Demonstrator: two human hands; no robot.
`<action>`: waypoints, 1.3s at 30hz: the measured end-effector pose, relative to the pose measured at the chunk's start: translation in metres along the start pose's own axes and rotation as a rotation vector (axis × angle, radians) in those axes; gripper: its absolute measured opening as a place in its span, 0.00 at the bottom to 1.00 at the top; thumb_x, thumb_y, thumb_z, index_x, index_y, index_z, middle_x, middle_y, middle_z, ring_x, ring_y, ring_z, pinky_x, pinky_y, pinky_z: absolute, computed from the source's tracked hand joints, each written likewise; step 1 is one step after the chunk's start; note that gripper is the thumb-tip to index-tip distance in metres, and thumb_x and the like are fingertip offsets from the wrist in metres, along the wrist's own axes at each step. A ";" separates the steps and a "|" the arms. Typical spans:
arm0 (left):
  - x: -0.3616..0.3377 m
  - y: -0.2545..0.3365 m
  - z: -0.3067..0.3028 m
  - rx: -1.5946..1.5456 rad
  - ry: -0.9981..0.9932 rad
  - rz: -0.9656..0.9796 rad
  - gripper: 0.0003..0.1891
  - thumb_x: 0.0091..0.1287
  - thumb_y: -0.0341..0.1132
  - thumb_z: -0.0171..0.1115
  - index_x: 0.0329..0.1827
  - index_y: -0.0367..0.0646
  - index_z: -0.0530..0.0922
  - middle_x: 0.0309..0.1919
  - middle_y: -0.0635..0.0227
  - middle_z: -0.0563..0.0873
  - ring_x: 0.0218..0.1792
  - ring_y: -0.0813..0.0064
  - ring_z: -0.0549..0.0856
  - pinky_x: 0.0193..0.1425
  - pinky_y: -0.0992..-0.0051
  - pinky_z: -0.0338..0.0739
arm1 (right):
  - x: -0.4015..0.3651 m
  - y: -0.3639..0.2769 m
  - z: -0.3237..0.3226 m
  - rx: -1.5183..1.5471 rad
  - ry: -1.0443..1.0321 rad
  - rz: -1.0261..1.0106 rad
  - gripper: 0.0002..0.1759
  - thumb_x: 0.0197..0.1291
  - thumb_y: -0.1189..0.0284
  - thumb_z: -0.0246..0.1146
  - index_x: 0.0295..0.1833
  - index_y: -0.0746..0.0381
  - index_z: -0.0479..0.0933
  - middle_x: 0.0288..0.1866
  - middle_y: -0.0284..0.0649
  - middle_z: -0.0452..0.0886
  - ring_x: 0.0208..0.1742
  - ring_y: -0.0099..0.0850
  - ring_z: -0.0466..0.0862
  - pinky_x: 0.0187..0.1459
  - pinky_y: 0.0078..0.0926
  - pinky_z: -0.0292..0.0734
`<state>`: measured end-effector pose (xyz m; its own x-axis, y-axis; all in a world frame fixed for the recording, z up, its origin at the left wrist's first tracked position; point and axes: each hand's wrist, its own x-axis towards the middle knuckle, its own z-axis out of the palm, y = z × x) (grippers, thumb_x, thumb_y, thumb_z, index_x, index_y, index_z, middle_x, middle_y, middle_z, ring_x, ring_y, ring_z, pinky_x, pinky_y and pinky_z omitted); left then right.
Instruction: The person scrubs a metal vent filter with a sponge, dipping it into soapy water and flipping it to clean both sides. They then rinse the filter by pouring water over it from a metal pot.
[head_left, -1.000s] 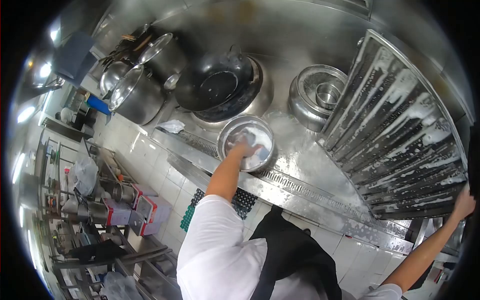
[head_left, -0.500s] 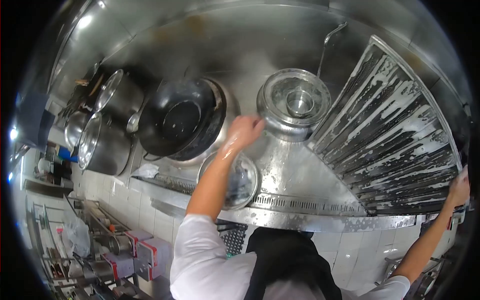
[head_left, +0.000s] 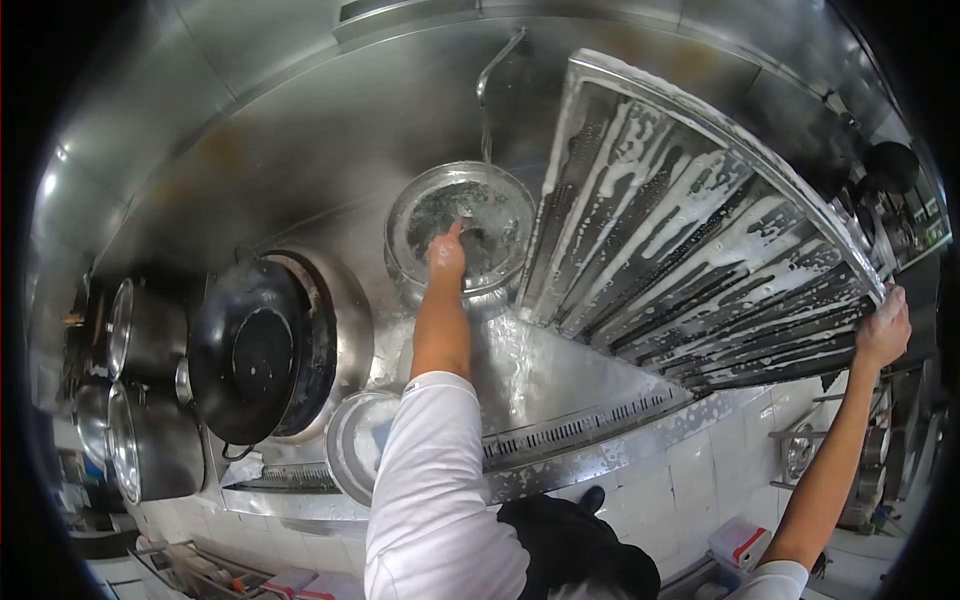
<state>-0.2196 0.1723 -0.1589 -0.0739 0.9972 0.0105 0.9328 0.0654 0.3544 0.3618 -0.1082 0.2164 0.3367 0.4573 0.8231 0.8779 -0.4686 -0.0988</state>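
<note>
While the right hand [head_left: 884,328] is closed firmly on the right-hand corner of a ribbed metal panel [head_left: 690,235] (tilted, foam-streaked, right of centre), the left hand [head_left: 447,255] is over the mouth of a round steel vessel [head_left: 402,215], mid-frame; its grip cannot be told. Lower left of centre: metal bowl [head_left: 343,450], sudsy. Left: black wok [head_left: 220,350]. Far left: lidded steel pots [head_left: 160,445].

A steel counter [head_left: 525,375], wet and shiny, has a slotted channel [head_left: 580,422] along its near edge. Lidded pots [head_left: 155,445] stand at left, then a wok's round steel base [head_left: 350,325]. Near it sit a crumpled white cloth [head_left: 246,468] and a basin [head_left: 345,445]. Farther back is a water-filled vessel [head_left: 400,215]; right, a ribbed panel [head_left: 700,240] (streaked with foam) stands tilted.
</note>
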 end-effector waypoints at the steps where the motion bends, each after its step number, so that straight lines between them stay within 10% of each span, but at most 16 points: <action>1: 0.001 -0.001 0.005 0.031 -0.043 -0.008 0.23 0.70 0.34 0.49 0.68 0.51 0.76 0.54 0.48 0.85 0.49 0.48 0.87 0.55 0.56 0.81 | 0.000 -0.001 -0.001 -0.009 0.015 -0.027 0.30 0.76 0.54 0.37 0.45 0.59 0.83 0.41 0.48 0.85 0.43 0.53 0.83 0.45 0.46 0.74; 4: 0.000 0.002 0.022 -0.048 0.023 -0.249 0.20 0.70 0.38 0.51 0.61 0.46 0.81 0.54 0.50 0.86 0.49 0.49 0.87 0.56 0.57 0.81 | 0.000 0.005 0.004 0.063 0.038 0.010 0.31 0.76 0.53 0.39 0.44 0.60 0.84 0.41 0.50 0.86 0.43 0.53 0.84 0.44 0.46 0.75; 6: 0.058 -0.052 0.106 0.081 -0.065 -0.002 0.19 0.70 0.40 0.52 0.57 0.44 0.83 0.54 0.51 0.86 0.51 0.49 0.87 0.57 0.57 0.80 | -0.001 -0.008 -0.001 0.095 0.098 -0.015 0.33 0.75 0.51 0.40 0.43 0.63 0.85 0.39 0.51 0.86 0.41 0.55 0.84 0.44 0.46 0.76; 9: 0.016 -0.016 -0.003 0.033 -0.193 -0.045 0.16 0.70 0.37 0.52 0.52 0.41 0.84 0.48 0.49 0.87 0.53 0.56 0.86 0.53 0.60 0.82 | -0.001 -0.006 0.001 0.066 0.111 -0.041 0.33 0.75 0.51 0.40 0.43 0.64 0.84 0.39 0.52 0.86 0.42 0.56 0.84 0.44 0.47 0.76; 11: -0.001 -0.019 -0.036 -0.668 -0.416 -0.518 0.16 0.71 0.32 0.48 0.58 0.42 0.78 0.46 0.52 0.86 0.50 0.59 0.87 0.48 0.61 0.86 | 0.001 0.003 0.005 0.078 0.073 -0.023 0.33 0.75 0.50 0.40 0.44 0.62 0.85 0.41 0.52 0.86 0.44 0.57 0.83 0.46 0.48 0.76; 16: -0.095 -0.022 -0.127 -1.484 -0.307 -0.450 0.26 0.70 0.23 0.43 0.72 0.45 0.61 0.60 0.53 0.78 0.51 0.51 0.85 0.47 0.54 0.89 | 0.005 0.026 0.036 -0.082 0.041 -0.047 0.26 0.74 0.54 0.43 0.56 0.56 0.81 0.52 0.48 0.85 0.49 0.54 0.83 0.49 0.47 0.77; 19: -0.156 -0.048 -0.157 -1.520 -0.298 -0.409 0.22 0.72 0.25 0.46 0.70 0.44 0.65 0.59 0.52 0.78 0.54 0.52 0.84 0.46 0.53 0.88 | 0.011 -0.018 0.006 -0.384 0.155 -0.165 0.36 0.73 0.54 0.42 0.24 0.67 0.83 0.23 0.55 0.82 0.24 0.59 0.81 0.28 0.56 0.75; 20: -0.173 -0.053 -0.166 -1.522 -0.241 -0.334 0.19 0.75 0.29 0.49 0.68 0.44 0.68 0.58 0.54 0.80 0.54 0.54 0.84 0.45 0.54 0.88 | 0.033 0.032 0.058 -0.471 -0.129 0.107 0.35 0.72 0.56 0.43 0.21 0.69 0.80 0.23 0.57 0.82 0.25 0.60 0.82 0.28 0.57 0.75; 21: -0.188 -0.067 -0.165 -1.512 -0.216 -0.348 0.19 0.75 0.29 0.49 0.68 0.44 0.68 0.58 0.54 0.80 0.54 0.54 0.84 0.45 0.54 0.88 | 0.010 -0.031 0.000 -0.307 0.218 -0.147 0.35 0.72 0.55 0.44 0.22 0.70 0.80 0.24 0.59 0.82 0.26 0.61 0.81 0.28 0.59 0.74; 24: -0.242 -0.094 -0.158 -1.544 -0.090 -0.461 0.19 0.74 0.28 0.49 0.68 0.46 0.69 0.54 0.59 0.83 0.51 0.59 0.85 0.47 0.47 0.84 | 0.018 -0.022 0.009 -0.298 0.202 -0.140 0.36 0.72 0.55 0.43 0.23 0.71 0.80 0.25 0.61 0.81 0.26 0.62 0.81 0.29 0.60 0.74; 27: -0.273 -0.135 -0.133 -1.465 0.071 -0.552 0.19 0.69 0.24 0.52 0.63 0.43 0.71 0.52 0.57 0.82 0.51 0.55 0.84 0.49 0.45 0.84 | 0.030 0.012 0.041 -0.477 -0.186 0.056 0.36 0.72 0.55 0.43 0.22 0.71 0.80 0.25 0.62 0.81 0.27 0.62 0.81 0.30 0.60 0.74; 31: -0.288 -0.150 -0.142 -2.244 0.024 -0.330 0.15 0.76 0.35 0.50 0.62 0.44 0.76 0.53 0.63 0.84 0.53 0.62 0.84 0.57 0.62 0.81 | 0.010 -0.032 -0.006 -0.255 0.186 -0.160 0.36 0.73 0.54 0.43 0.24 0.70 0.81 0.25 0.60 0.82 0.27 0.62 0.81 0.30 0.59 0.75; 33: -0.266 -0.160 -0.146 -0.895 0.178 0.164 0.19 0.78 0.44 0.47 0.64 0.45 0.76 0.56 0.63 0.84 0.61 0.64 0.80 0.71 0.63 0.73 | 0.020 -0.012 0.008 -0.202 0.174 -0.168 0.36 0.73 0.54 0.43 0.25 0.70 0.82 0.26 0.59 0.82 0.28 0.62 0.81 0.30 0.59 0.74; 36: -0.216 -0.131 -0.165 -1.712 0.141 -0.419 0.16 0.77 0.42 0.53 0.60 0.44 0.78 0.53 0.64 0.85 0.46 0.69 0.86 0.54 0.69 0.84 | 0.045 0.049 0.056 -0.361 -0.103 0.189 0.36 0.74 0.53 0.42 0.26 0.69 0.83 0.26 0.59 0.83 0.27 0.62 0.81 0.29 0.59 0.73; 37: -0.200 -0.086 -0.193 -1.082 0.097 -0.507 0.18 0.76 0.42 0.55 0.60 0.39 0.77 0.50 0.66 0.87 0.41 0.71 0.88 0.45 0.72 0.85 | 0.045 0.053 0.058 -0.294 -0.056 0.206 0.36 0.74 0.53 0.42 0.27 0.68 0.83 0.26 0.59 0.83 0.27 0.62 0.81 0.29 0.59 0.73; 39: -0.134 -0.065 -0.164 -0.994 0.270 -0.141 0.19 0.73 0.35 0.57 0.65 0.44 0.76 0.48 0.61 0.87 0.41 0.63 0.88 0.45 0.69 0.84 | 0.007 -0.035 -0.014 -0.025 0.268 -0.140 0.35 0.74 0.54 0.42 0.26 0.67 0.82 0.25 0.59 0.82 0.27 0.63 0.80 0.28 0.60 0.71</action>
<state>-0.3284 0.0289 -0.0299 -0.3506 0.9335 0.0750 0.2073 -0.0007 0.9783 0.3287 -0.0986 0.2334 0.1084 0.3043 0.9464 0.8997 -0.4349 0.0368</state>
